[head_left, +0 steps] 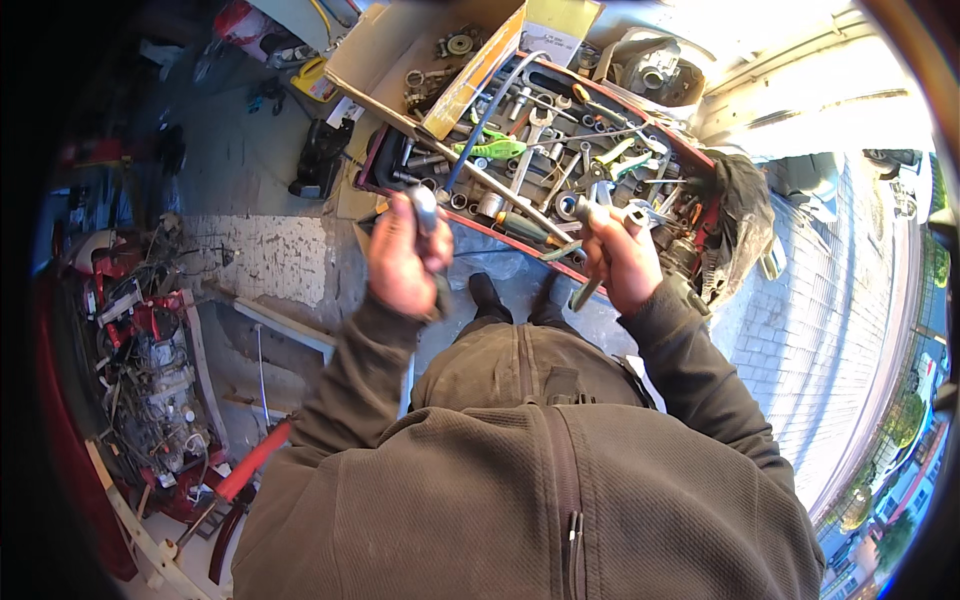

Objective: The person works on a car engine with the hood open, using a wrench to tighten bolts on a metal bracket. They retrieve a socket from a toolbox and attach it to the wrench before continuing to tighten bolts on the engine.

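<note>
My left hand (406, 255) is closed around a short chrome tool (426, 212), perhaps a ratchet or socket. My right hand (620, 255) grips metal tools, among them what looks like a wrench (633, 217), with a bar hanging below the fingers. Just beyond both hands lies a red-rimmed tool tray (490, 240) packed with wrenches, sockets, screwdrivers and green-handled tools (497, 148). A dark blue hose or bar (472, 135) and a long pale bar (505, 195) cross it diagonally.
A cardboard box (370, 65) with metal parts and another container (655, 75) stand behind the tray. A dark cloth (740, 230) hangs at its right end. A red machine with exposed engine (160, 380) is at left, beside a red bar (255, 460). Brick paving (800, 330) runs along the right.
</note>
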A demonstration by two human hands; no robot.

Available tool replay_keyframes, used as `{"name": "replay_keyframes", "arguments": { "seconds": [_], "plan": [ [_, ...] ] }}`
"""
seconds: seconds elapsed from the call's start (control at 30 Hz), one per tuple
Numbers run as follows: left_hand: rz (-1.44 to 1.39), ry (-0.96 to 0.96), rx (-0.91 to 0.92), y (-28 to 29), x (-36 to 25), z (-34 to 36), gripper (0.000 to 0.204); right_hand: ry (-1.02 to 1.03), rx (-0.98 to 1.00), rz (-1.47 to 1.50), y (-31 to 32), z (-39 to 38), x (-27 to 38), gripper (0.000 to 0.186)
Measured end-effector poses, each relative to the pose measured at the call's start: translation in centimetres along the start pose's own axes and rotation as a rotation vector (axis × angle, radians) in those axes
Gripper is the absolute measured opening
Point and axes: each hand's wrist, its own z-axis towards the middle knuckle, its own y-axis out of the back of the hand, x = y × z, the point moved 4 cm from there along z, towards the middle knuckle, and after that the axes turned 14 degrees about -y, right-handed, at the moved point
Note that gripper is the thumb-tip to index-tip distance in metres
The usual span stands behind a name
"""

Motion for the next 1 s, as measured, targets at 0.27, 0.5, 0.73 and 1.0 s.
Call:
{"name": "replay_keyframes", "arguments": {
  "seconds": [0.27,0.5,0.73,1.0],
  "plan": [
    [1.348,-0.378,0.431,2.6,-5.7,13.2,0.097,-0.121,-0.199,-0.147,2.0,3.2,-1.1,0.028],
    [1.460,-0.580,0.260,2.6,-1.6,15.5,0.033,-0.149,-0.204,-0.496,1.0,-0.6,-3.9,0.024],
    [1.306,-0.853,0.162,4.0,-2.1,16.6,0.024,-0.212,-0.240,-0.283,3.7,-3.0,-3.6,0.021],
    [1.383,-1.137,0.151,3.4,-11.0,16.6,0.029,-0.124,-0.223,-0.341,5.0,-2.7,-3.0,0.025]
  ]
}}
